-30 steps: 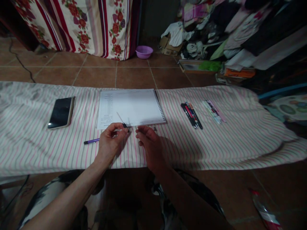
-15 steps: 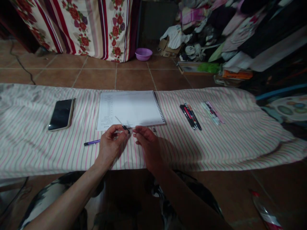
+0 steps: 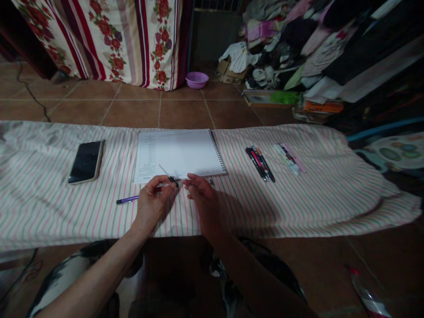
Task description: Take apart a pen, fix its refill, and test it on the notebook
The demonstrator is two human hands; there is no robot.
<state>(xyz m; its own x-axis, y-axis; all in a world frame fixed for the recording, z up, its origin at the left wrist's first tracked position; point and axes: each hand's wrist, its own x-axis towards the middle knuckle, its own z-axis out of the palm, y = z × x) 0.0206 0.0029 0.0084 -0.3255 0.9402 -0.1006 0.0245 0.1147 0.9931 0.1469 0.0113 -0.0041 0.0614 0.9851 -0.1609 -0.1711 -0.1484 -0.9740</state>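
My left hand pinches a pen refill, a thin pale stick with a black piece at its lower end, just above the notebook's near edge. A few centimetres to the right, my right hand has thumb and fingers drawn together; whether something small is between its fingertips I cannot make out. The spiral notebook lies beyond both hands, with a blank white page and a printed column at left. A purple pen barrel with a black end lies partly behind my left hand. A small grey piece lies by the notebook's edge.
A smartphone lies at left on the striped cloth. At right are a bunch of dark pens and a bunch of pastel pens. On the floor stand a purple basin and a bottle.
The view has tilted slightly, so the table sits a little lower. Both hands keep nearly the same place and hold; the refill is still in my left hand.
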